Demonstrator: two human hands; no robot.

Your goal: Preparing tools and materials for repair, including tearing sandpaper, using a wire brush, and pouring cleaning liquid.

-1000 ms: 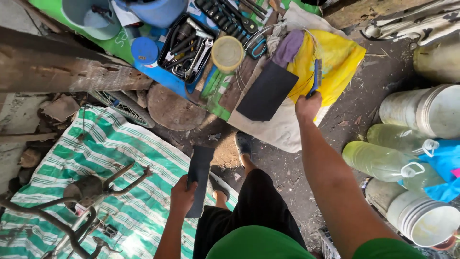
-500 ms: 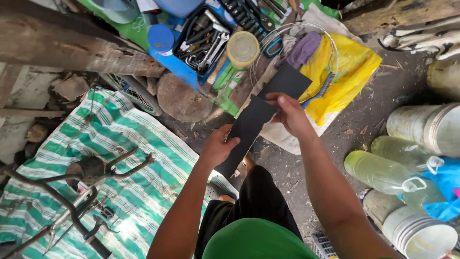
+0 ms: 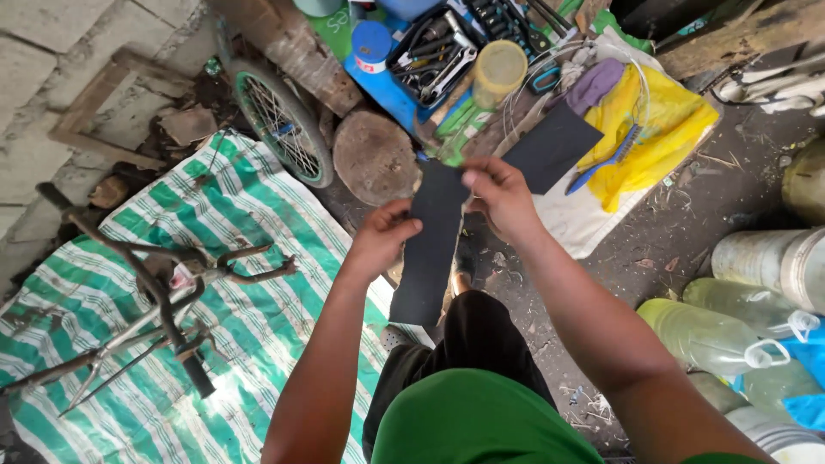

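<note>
Head view, looking down past a green shirt and dark trousers to a dirt floor.

Largest: green-and-white striped tarp, spread over the floor's left half. A bare, rusty bicycle frame lies on it toward the left edge. A spoked wheel leans at the tarp's far edge, against a timber beam.

Right edge of floor: cluster of pale plastic jugs and buckets, crowded together, some touching.

Far side, centre: white cloth on the floor, with a yellow plastic bag lying on it. A second black sheet rests on the cloth just beside the bag; a blue brush lies between sheet and bag. A round wooden block sits left of the cloth. Beyond it is a blue tray of wrenches, with a yellow-lidded jar just beside it.

Centre, held up over the knees: long black strip of sandpaper-like sheet, hanging roughly upright and slightly tilted. Left hand pinches its left edge about mid-length, fingers closed on it. Right hand grips the upper right corner, fingers narrow and clamped on the sheet. Hands near each other, not touching.
</note>
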